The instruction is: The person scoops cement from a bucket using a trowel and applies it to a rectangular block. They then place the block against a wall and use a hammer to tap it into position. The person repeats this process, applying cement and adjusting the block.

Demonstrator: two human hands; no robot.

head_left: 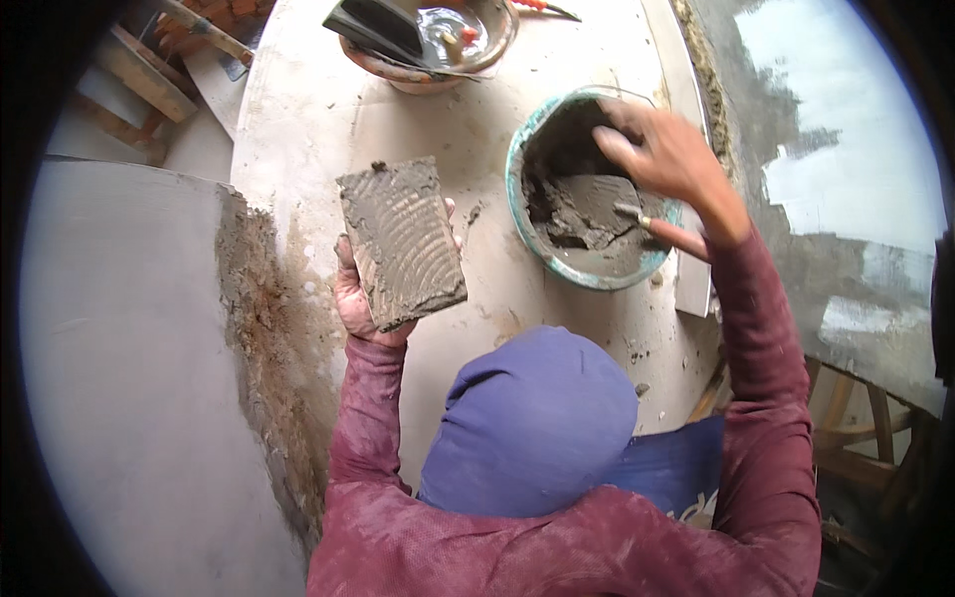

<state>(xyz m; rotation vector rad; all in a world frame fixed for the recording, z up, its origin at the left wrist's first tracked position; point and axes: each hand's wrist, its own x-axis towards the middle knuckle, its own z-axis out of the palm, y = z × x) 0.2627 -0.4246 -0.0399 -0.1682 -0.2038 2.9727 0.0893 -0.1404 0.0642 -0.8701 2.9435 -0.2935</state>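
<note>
My left hand [358, 294] is wrapped round the edges of a mortar-coated tile [403, 244], holding it flat. Curved ridges run across the grey mortar on its upper face. To the right stands a green-rimmed bucket [516, 189] with wet grey mortar [582, 214] inside. A trowel [607, 199] rests in it, its blade on the mortar and its wooden handle [678, 239] leaning over the near right rim, by my right wrist. My right hand [667, 149] is over the bucket's far right side, slightly blurred, thumb apart from the fingers, off the trowel handle.
A second bucket [428, 75] at the top holds water and a dark rectangular tool [373, 30]. A red-handled tool [545, 8] lies beside it. Rough mortared wall edges flank me: a grey wall [119, 378] left, a patchy plastered surface [846, 199] right. Wooden pieces [144, 75] are upper left.
</note>
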